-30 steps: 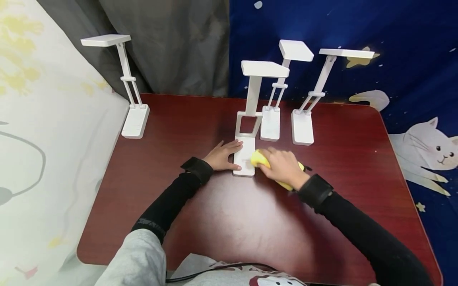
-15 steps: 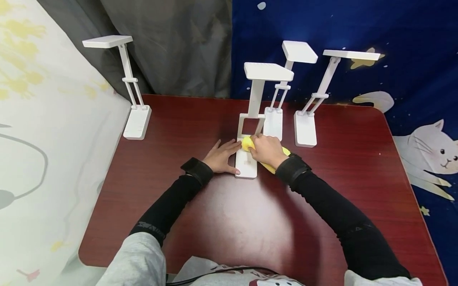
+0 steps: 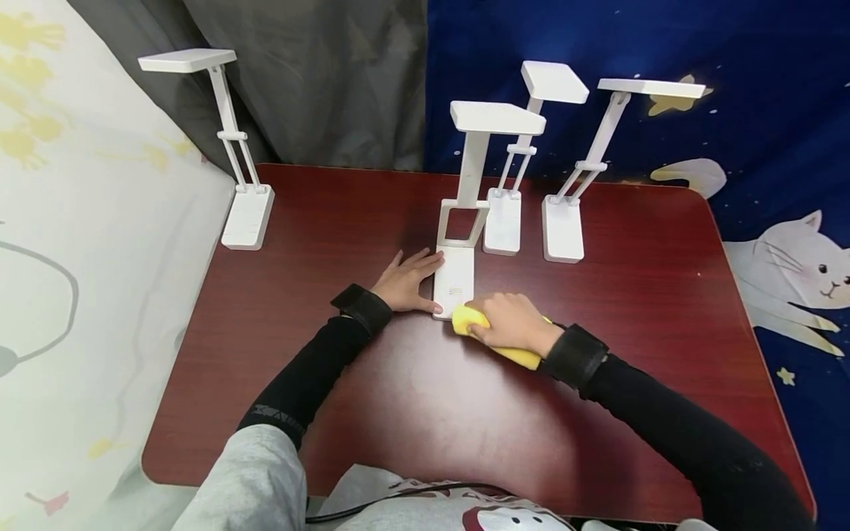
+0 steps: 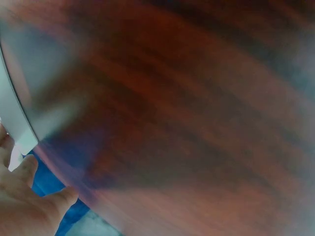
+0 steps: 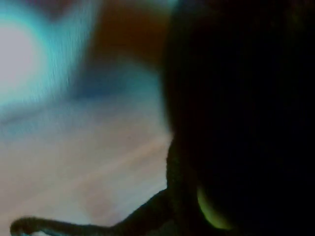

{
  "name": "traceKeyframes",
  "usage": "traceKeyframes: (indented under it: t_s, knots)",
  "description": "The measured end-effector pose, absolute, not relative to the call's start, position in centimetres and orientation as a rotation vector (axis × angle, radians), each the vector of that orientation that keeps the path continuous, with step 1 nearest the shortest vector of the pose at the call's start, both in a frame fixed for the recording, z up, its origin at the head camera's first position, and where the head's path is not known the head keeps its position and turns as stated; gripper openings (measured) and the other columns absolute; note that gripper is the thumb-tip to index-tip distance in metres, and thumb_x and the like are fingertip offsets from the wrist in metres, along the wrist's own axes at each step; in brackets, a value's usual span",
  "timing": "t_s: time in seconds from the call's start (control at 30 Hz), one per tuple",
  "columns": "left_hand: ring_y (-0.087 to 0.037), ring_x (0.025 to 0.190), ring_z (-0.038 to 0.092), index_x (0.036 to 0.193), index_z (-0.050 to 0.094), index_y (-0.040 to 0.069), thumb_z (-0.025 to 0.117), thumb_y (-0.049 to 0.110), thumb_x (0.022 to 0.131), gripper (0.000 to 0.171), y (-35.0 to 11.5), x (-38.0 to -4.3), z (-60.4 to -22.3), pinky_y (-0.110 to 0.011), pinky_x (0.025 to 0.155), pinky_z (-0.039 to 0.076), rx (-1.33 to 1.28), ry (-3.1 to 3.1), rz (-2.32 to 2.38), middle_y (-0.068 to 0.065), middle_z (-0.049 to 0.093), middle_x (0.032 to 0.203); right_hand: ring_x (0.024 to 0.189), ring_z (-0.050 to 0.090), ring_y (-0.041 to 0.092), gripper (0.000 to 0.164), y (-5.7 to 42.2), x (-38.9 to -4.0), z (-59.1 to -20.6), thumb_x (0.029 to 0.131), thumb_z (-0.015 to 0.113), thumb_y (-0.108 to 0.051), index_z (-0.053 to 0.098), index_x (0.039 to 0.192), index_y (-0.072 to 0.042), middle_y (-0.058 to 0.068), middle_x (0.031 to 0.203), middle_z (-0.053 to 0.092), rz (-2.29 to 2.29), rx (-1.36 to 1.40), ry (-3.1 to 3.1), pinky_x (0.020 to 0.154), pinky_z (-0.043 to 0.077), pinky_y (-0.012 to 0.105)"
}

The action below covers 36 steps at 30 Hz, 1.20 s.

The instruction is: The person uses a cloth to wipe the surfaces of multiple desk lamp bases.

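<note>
A white folding desk lamp (image 3: 454, 276) stands upright near the middle of the table, its flat head raised above the base. My left hand (image 3: 402, 284) lies beside that base with fingers spread; fingertips touch its left edge and the thumb reaches its front corner. Part of the same hand (image 4: 29, 201) appears at the lower left of the left wrist view. At the base's front right corner, my right hand (image 3: 514, 321) grips a bunched yellow cloth (image 3: 521, 357), partly hidden under the palm. The right wrist view is mostly dark and blurred, with a sliver of yellow.
Two more white lamps (image 3: 502, 221) (image 3: 563, 228) stand behind and to the right, close to the middle one. Another lamp (image 3: 248, 216) is at the table's back left corner. Curtains (image 3: 345, 88) hang behind the reddish-brown table (image 3: 319, 221).
My right hand wiped the cloth up the lamp base toward the hinge, then came back down to the front right corner. The left hand stayed at the base's left edge.
</note>
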State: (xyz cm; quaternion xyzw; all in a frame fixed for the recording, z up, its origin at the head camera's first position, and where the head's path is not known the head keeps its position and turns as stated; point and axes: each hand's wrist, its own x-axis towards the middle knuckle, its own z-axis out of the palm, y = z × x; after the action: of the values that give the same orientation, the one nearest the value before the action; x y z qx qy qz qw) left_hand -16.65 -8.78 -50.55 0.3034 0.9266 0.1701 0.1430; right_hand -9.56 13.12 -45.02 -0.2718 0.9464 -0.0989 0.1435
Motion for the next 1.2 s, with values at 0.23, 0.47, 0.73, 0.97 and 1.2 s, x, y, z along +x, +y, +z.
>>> traceKeyframes:
  t_s: [0.23,0.47,0.73,0.97,1.2]
  knots:
    - [-0.020,0.145,0.002,0.146,0.016,0.026,0.065,0.064,0.067,0.100,-9.8,-16.9,-50.8,-0.054,0.115,0.009,0.863,2.626,0.534,0.007,0.011,0.155,0.060,0.052,0.010,0.033,13.2,-12.0,-42.8,0.082,0.058,-0.043,0.063,0.105,-0.021,-0.003,0.072,0.060,-0.518,-0.706,2.688,0.051,0.041,0.024]
    - [-0.018,0.145,0.002,0.147,0.006,0.027,0.066,0.069,0.061,0.112,-9.7,-16.4,-51.2,-0.054,0.115,0.005,0.827,2.600,0.554,0.008,0.008,0.155,0.068,0.058,0.020,0.039,10.6,-17.3,-43.7,0.081,0.056,-0.042,0.060,0.108,-0.014,0.004,0.083,0.064,-0.319,-0.619,2.934,0.054,0.045,0.036]
    - [-0.018,0.145,0.009,0.146,0.019,0.024,0.067,0.069,0.058,0.110,-9.2,-16.1,-51.0,-0.055,0.114,0.008,0.813,2.640,0.545,0.003,0.018,0.154,0.069,0.062,0.025,0.042,9.0,-17.1,-45.5,0.081,0.055,-0.039,0.060,0.111,-0.010,0.009,0.087,0.066,-0.150,-0.477,2.979,0.055,0.049,0.043]
    - [-0.018,0.145,0.008,0.146,0.015,0.024,0.066,0.070,0.059,0.111,-9.3,-16.4,-51.1,-0.055,0.114,0.008,0.826,2.633,0.536,0.006,0.012,0.155,0.068,0.061,0.023,0.040,9.0,-15.1,-44.9,0.082,0.055,-0.038,0.062,0.110,-0.011,0.007,0.083,0.065,-0.090,-0.682,2.914,0.052,0.047,0.042]
    - [-0.018,0.144,0.011,0.146,0.016,0.022,0.068,0.067,0.059,0.111,-9.6,-16.5,-51.0,-0.053,0.114,0.010,0.839,2.654,0.510,0.006,0.014,0.154,0.067,0.060,0.019,0.042,9.4,-11.7,-45.4,0.079,0.057,-0.040,0.062,0.114,-0.016,0.002,0.087,0.064,-0.146,-0.786,2.865,0.052,0.046,0.038]
